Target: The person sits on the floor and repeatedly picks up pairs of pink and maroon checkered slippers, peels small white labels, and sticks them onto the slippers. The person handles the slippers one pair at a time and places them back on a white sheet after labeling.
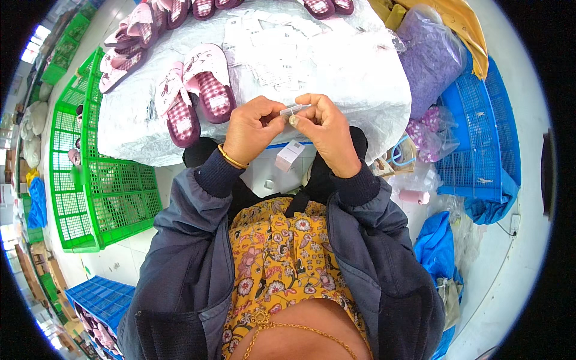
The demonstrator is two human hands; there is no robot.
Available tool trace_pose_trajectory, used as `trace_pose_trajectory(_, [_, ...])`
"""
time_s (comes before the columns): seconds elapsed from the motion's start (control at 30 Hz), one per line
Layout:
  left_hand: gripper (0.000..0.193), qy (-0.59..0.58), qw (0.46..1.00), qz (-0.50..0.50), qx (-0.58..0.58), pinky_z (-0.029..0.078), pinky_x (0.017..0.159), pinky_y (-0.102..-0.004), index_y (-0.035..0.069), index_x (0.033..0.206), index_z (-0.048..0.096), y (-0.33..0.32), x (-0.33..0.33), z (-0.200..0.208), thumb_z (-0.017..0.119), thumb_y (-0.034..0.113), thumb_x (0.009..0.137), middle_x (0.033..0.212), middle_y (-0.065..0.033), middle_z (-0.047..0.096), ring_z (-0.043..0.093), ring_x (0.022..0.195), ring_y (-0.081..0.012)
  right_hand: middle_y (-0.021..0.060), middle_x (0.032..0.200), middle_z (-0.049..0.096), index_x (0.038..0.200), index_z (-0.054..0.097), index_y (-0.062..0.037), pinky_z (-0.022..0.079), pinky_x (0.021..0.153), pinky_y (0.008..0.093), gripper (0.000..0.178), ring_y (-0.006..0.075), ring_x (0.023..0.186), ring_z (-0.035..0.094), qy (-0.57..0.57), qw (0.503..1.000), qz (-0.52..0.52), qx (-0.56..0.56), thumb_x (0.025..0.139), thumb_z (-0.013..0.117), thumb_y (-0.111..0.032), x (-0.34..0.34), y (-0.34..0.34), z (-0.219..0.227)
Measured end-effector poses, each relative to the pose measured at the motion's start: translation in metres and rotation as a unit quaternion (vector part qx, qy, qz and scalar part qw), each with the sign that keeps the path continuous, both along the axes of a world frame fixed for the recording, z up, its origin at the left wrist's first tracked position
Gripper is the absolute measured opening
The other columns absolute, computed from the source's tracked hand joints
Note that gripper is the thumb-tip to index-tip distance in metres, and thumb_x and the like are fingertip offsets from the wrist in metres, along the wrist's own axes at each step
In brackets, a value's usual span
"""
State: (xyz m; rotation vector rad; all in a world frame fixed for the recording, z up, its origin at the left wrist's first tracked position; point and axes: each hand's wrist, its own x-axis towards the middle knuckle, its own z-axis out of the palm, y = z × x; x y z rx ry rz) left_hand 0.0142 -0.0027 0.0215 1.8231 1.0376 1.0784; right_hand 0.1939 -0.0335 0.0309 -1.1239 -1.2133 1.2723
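My left hand (252, 127) and my right hand (329, 133) meet over the near edge of the covered table. Both pinch a small whitish strip (296, 110), perhaps a label or a bit of plastic; its exact kind is hard to make out. A pair of pink slippers with checked insoles, one slipper (210, 84) overlapping the other (179, 108), lies on the table just beyond my left hand. Farther off, flat white printed slips (270, 51) are spread about. Below my hands, between my knees, is a small white block (290, 155), a box or a stack of labels.
More pink slippers (138, 27) line the table's far left edge. Green plastic crates (90, 174) stand at the left, and a blue crate (474, 138) at the right. Beside the table's right edge sits a clear bag of purple material (427, 54). Blue sheeting (437, 246) lies at the lower right.
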Motion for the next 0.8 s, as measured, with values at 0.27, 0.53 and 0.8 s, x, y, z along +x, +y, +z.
trace_pose_trajectory(0.27, [0.014,0.028,0.994,-0.096,-0.041,0.048,0.069,-0.0283,0.002,0.100,0.068,0.003,-0.009,0.000,0.067,0.005,0.086,0.086,-0.0037,0.065,0.059,0.077,-0.0134,0.0020,0.086,0.066,0.101,0.061,0.0012,0.047,0.066,0.0212,0.017,0.0053,0.076,0.059,0.025,0.999,0.023,-0.016,0.088,0.069,-0.006,0.009,0.001,-0.012])
trace_pose_trajectory(0.53, [0.012,0.000,0.977,-0.117,-0.181,0.043,0.068,-0.0237,0.002,0.094,0.063,0.008,-0.006,-0.014,0.061,0.013,0.095,0.085,0.0019,0.060,0.050,0.076,-0.0057,0.0040,0.084,0.068,0.102,0.064,-0.0026,0.048,0.063,0.0255,0.023,0.0087,0.072,0.060,-0.128,0.990,0.054,-0.017,0.085,0.075,-0.013,0.018,-0.006,-0.017])
trace_pose_trajectory(0.8, [0.013,0.036,0.987,-0.100,-0.118,0.045,0.067,-0.0260,0.001,0.096,0.063,0.014,0.014,-0.003,0.064,0.013,0.092,0.083,-0.0024,0.060,0.053,0.075,-0.0088,0.0057,0.089,0.070,0.103,0.067,-0.0037,0.051,0.069,0.0263,0.022,0.0100,0.076,0.063,-0.125,0.990,-0.028,0.061,0.085,0.076,-0.014,0.019,-0.003,-0.024])
